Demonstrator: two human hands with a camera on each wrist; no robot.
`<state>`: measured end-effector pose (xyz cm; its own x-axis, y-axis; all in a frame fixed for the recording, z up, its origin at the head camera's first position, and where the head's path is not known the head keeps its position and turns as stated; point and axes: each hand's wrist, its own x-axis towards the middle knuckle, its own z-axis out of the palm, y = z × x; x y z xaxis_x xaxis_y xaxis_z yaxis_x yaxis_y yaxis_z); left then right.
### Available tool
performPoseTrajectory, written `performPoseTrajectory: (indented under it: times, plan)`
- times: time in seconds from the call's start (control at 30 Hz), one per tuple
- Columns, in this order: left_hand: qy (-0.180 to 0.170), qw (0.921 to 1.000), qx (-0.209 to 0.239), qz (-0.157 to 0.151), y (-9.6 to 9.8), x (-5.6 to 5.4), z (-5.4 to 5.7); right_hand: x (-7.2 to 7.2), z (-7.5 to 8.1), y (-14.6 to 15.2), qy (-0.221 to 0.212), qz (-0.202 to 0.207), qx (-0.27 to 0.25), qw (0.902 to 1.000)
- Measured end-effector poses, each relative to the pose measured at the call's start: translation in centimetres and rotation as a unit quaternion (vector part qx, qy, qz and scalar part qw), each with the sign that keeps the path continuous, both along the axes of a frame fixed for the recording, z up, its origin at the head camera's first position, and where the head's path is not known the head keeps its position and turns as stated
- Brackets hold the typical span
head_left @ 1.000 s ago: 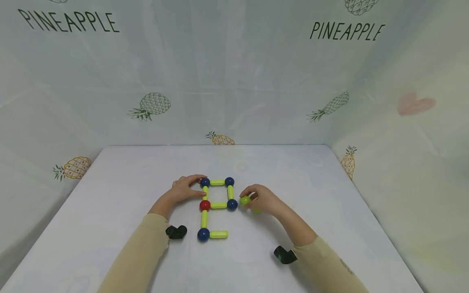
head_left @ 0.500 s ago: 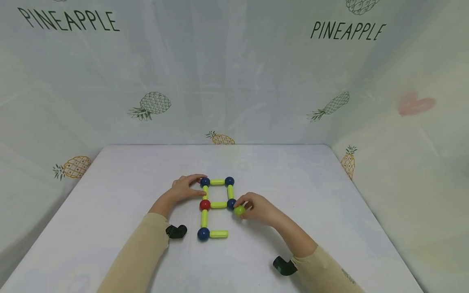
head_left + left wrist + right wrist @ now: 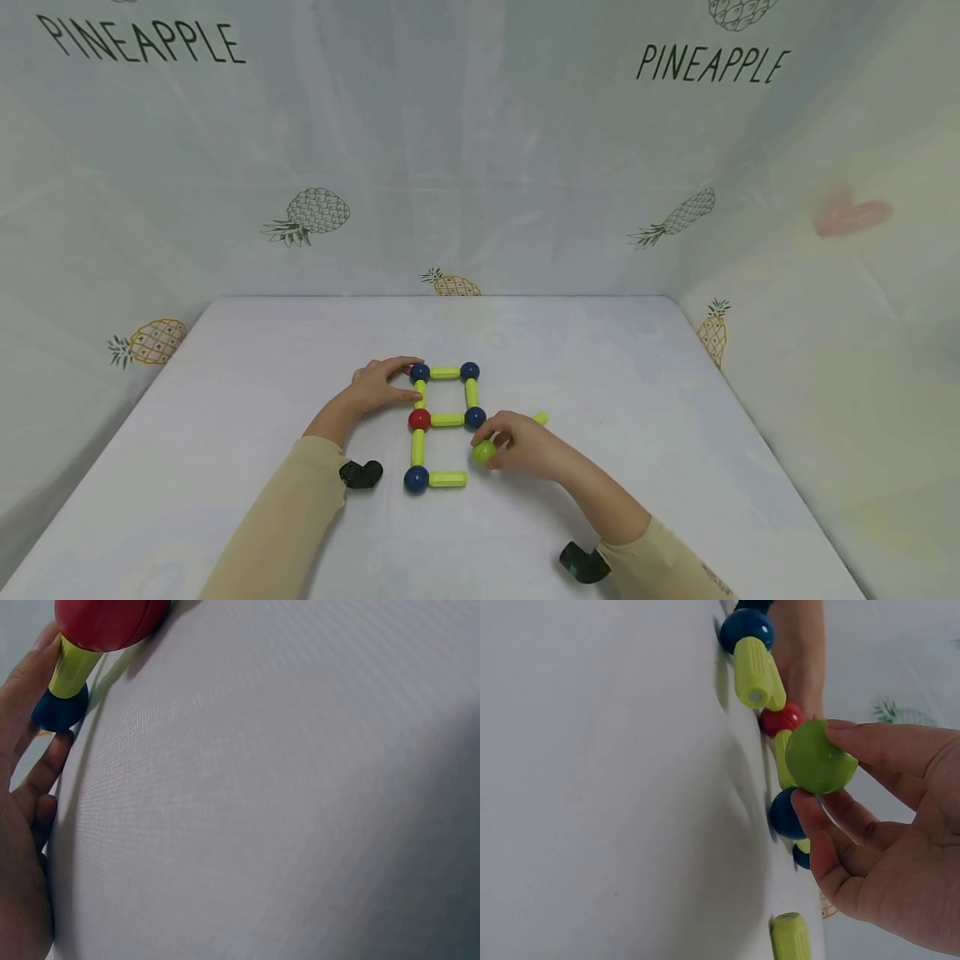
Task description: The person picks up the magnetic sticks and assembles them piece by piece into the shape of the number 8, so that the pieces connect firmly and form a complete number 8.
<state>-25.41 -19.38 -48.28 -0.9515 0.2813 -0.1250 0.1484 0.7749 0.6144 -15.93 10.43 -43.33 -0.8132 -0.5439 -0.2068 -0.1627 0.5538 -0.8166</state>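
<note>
A figure of yellow-green rods and balls lies on the table. It has a square at the far side, with blue balls [image 3: 470,372] and a red ball [image 3: 419,420] at its corners. Another rod runs from the red ball to a near blue ball [image 3: 416,479], where a sideways rod [image 3: 447,479] has a free end. My left hand [image 3: 369,390] holds the figure's far left corner, index finger at the blue ball [image 3: 60,711], thumb along the rod [image 3: 73,669]. My right hand [image 3: 528,447] pinches a green ball [image 3: 817,759] between thumb and fingers, right of the figure.
One loose yellow-green rod [image 3: 791,937] lies on the white table [image 3: 637,375] beyond my right hand, partly hidden by it in the head view. Dark wrist cameras [image 3: 362,475] project from both sleeves. A pineapple-printed sheet [image 3: 525,167] hangs behind and beside the table.
My right hand has moved left and nearer me with the green ball, past the right-hand blue ball. The loose rod now shows behind that hand. My left hand and the figure have stayed put.
</note>
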Motion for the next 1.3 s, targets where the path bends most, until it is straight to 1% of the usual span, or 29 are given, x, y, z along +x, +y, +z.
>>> performPoseTrajectory:
  times: [0.33, 0.6, 0.97, 1.3]
  plan:
    - [-0.002, 1.0, -0.003, 0.003, 0.0, 0.0, 0.0, 0.6, -0.6, -0.1, -0.007, 0.018, 0.001, 0.9998]
    - [-0.008, 0.9999, -0.003, 0.007, 0.1, 0.1, 0.1, 1.1, -1.1, 0.0, -0.002, 0.028, -0.004, 0.9996]
    - [-0.013, 0.9999, -0.004, 0.009, 0.3, 0.3, 0.4, 1.3, -2.0, -0.1, 0.005, 0.037, -0.002, 0.9993]
    - [-0.014, 0.9997, -0.007, 0.018, 0.4, 0.4, 0.5, 1.3, -2.2, -0.1, 0.009, 0.039, 0.002, 0.9992]
